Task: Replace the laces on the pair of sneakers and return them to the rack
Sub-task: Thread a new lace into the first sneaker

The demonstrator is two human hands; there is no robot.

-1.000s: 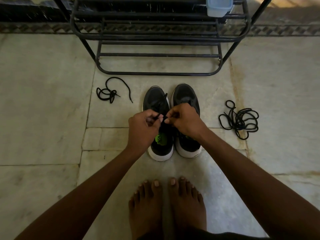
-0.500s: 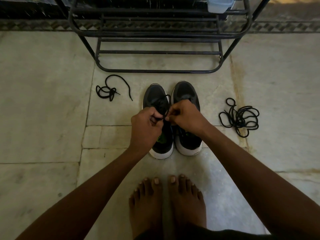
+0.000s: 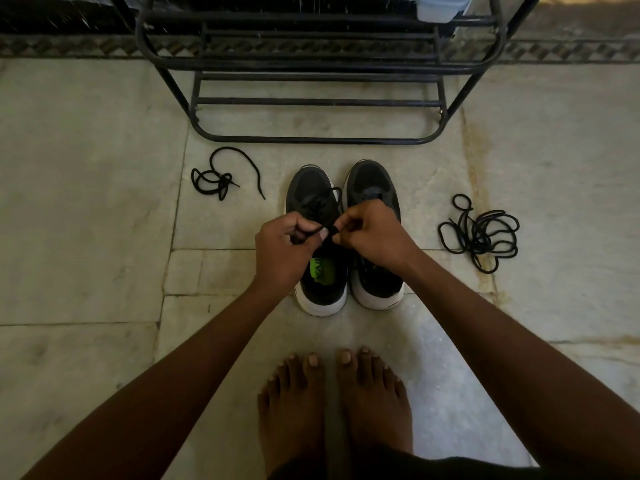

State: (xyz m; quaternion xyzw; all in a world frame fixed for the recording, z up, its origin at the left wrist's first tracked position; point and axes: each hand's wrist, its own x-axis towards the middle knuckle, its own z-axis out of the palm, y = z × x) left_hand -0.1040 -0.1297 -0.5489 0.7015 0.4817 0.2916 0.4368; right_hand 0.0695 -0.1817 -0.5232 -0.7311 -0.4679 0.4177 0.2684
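On the floor at the left, a loose lace [image 3: 221, 180] is seen, well apart from the 2 sneakers [image 3: 320, 237], which are placed side by side in front of the rack [image 3: 311, 102]. Above the left sneaker, a black lace [image 3: 327, 228] is pinched by the left hand [image 3: 287, 247] and the right hand [image 3: 374, 237], held close together. At the right, a lace pile [image 3: 479, 233] is lying.

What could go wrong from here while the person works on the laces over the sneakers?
1. Both hands, left hand and right hand, pinch one thin lace above the left sneaker; it could slip free or knot.
2. The small lace bundle and the big lace tangle lie loose on the floor and both look alike, so old and new could get mixed.
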